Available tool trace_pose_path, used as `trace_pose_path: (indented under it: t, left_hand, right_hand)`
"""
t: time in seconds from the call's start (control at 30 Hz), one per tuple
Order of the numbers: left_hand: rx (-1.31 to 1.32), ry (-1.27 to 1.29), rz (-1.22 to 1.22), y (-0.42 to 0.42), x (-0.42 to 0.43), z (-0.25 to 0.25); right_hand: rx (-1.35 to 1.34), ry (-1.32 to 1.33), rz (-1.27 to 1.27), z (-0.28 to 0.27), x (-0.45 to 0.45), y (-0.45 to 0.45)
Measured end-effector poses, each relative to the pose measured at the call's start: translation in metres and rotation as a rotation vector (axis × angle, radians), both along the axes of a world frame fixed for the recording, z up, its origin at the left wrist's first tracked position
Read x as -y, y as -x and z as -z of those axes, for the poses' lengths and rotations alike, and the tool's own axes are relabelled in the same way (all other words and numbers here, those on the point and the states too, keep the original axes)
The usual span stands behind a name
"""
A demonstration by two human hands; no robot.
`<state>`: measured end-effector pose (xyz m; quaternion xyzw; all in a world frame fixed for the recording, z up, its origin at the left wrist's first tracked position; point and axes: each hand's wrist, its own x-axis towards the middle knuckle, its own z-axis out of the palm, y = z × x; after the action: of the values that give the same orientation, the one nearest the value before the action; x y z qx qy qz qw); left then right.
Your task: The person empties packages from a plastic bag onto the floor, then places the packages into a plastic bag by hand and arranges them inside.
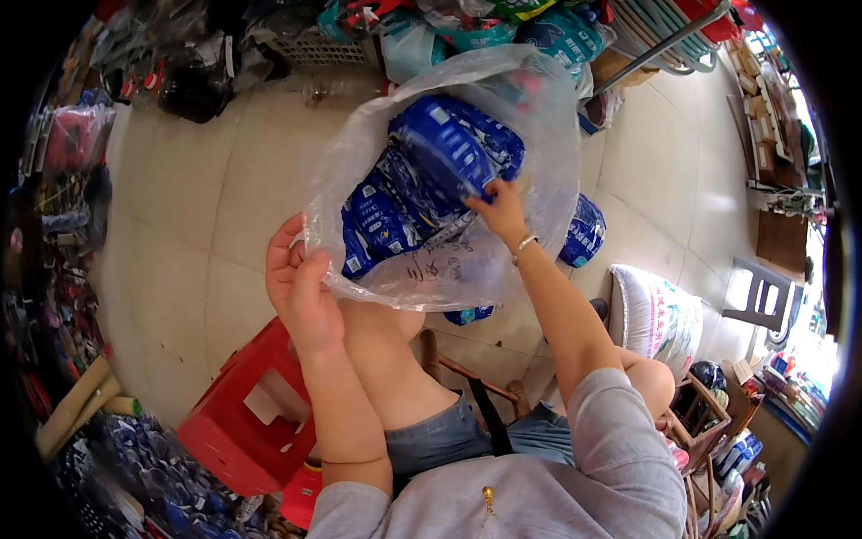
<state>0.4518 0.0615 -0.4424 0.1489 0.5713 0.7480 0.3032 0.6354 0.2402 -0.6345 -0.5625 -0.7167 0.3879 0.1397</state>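
A large clear plastic bag [337, 193] stands open in front of my knees, with several blue printed packets [382, 216] inside it. My left hand [305, 283] pinches the bag's rim at the left. Reaching in from the right, my right hand [500, 214] grips the lower edge of a blue packet [440, 135] that lies on top of the others. Dark handwriting shows on the near wall of the bag. What the packets contain is hidden.
A red plastic stool [242, 404] stands at my left. Another blue packet [585, 232] lies on the tiled floor right of the bag, near a white printed sack [655, 319]. Piled goods [467, 27] line the far side; a grey plastic chair [759, 301] stands at the right.
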Motion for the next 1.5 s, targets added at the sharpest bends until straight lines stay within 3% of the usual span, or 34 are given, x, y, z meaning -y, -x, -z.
trace_pose_path:
  t: [0.07, 0.2, 0.27, 0.4, 0.47, 0.53, 0.6, 0.67, 0.7, 0.77, 0.8, 0.87, 0.9, 1.0, 1.07, 1.17, 1.23, 1.3, 1.4, 1.5]
  left_hand:
    - [-0.028, 0.029, 0.035, 0.000, -0.002, -0.001]
    - [-0.023, 0.034, -0.018, -0.003, -0.001, 0.000]
    - [0.005, 0.015, -0.051, -0.003, -0.005, -0.002]
    - [-0.066, 0.049, -0.042, 0.002, 0.000, 0.007]
    - [-0.097, 0.031, -0.056, 0.001, -0.002, 0.006]
    - [-0.077, 0.060, -0.044, -0.003, -0.003, 0.004]
    - [-0.141, 0.114, -0.043, -0.005, -0.007, 0.003]
    - [-0.166, 0.136, -0.030, -0.007, -0.009, 0.004]
    - [-0.180, 0.148, -0.029, -0.007, -0.010, 0.005]
    - [-0.198, 0.199, -0.045, -0.007, -0.013, 0.007]
    - [-0.208, 0.238, -0.078, -0.008, -0.015, 0.007]
    - [-0.225, 0.246, -0.056, -0.010, -0.020, 0.007]
    - [-0.231, 0.247, -0.056, -0.010, -0.022, 0.007]
    - [-0.249, 0.255, -0.021, -0.006, -0.023, 0.009]
    - [-0.262, 0.252, -0.010, -0.004, -0.021, 0.010]
    - [-0.267, 0.249, 0.000, -0.008, -0.021, 0.008]
    - [-0.266, 0.240, 0.005, -0.010, -0.022, 0.007]
    - [-0.249, 0.237, 0.003, -0.010, -0.023, 0.007]
    - [-0.235, 0.215, -0.010, -0.013, -0.025, 0.005]
    - [-0.177, 0.139, 0.000, -0.008, -0.022, 0.008]
  right_hand:
    - [0.053, 0.066, -0.055, 0.012, 0.003, 0.002]
    - [-0.109, -0.104, -0.034, 0.010, 0.027, -0.005]
    - [-0.457, 0.131, 0.097, -0.039, 0.032, -0.024]
    - [-0.690, -0.191, 0.346, -0.098, 0.046, -0.106]
    - [-0.659, -0.251, 0.548, -0.085, 0.048, -0.146]
    - [-0.515, -0.028, 0.655, -0.032, 0.056, -0.181]
    - [-0.338, 0.311, 0.657, 0.070, 0.087, -0.218]
    - [-0.216, 0.639, 0.611, 0.124, 0.127, -0.210]
    - [-0.166, 0.757, 0.581, 0.143, 0.142, -0.201]
    - [-0.024, 1.073, 0.930, 0.141, 0.153, -0.167]
    - [-0.034, 1.088, 0.945, 0.124, 0.153, -0.148]
    - [-0.142, 1.346, 1.190, 0.089, 0.145, -0.118]
    - [-0.257, 1.418, 1.230, 0.110, 0.159, -0.117]
    - [-0.855, 1.548, 1.202, 0.256, 0.229, -0.132]
    - [-1.035, 1.533, 1.253, 0.301, 0.244, -0.137]
    - [-0.923, 1.414, 1.429, 0.289, 0.215, -0.151]
    - [-0.862, 1.388, 1.445, 0.253, 0.188, -0.162]
    - [-0.534, 1.259, 1.281, 0.201, 0.159, -0.170]
    - [-0.402, 1.031, 1.047, 0.163, 0.135, -0.174]
    - [-0.455, 0.751, 0.884, 0.123, 0.115, -0.183]
